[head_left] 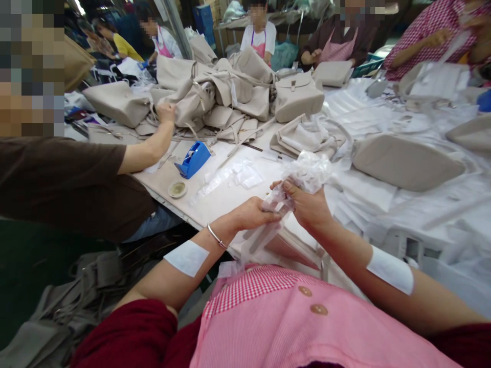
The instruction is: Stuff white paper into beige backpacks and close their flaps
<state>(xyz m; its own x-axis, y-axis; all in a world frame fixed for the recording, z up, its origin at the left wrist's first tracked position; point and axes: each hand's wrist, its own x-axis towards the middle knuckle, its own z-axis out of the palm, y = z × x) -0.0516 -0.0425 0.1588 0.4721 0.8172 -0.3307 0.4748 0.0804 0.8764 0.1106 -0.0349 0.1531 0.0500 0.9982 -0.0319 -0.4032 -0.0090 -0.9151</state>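
Both of my hands are in front of my pink apron, over the table's near edge. My left hand has its fingers closed on crumpled clear plastic wrap. Closed on the same wrap from the other side is my right hand, thumb on top. A larger bunch of the plastic puffs up just beyond my right fingers. Below my hands a strip of the wrap hangs toward the apron. What lies inside the wrap, if anything, cannot be made out.
A blue tape dispenser and a small round dish stand at left. Beige handbags pile up behind. Another beige bag lies at right among white sheets. A co-worker's arm reaches across from the left; other people work beyond.
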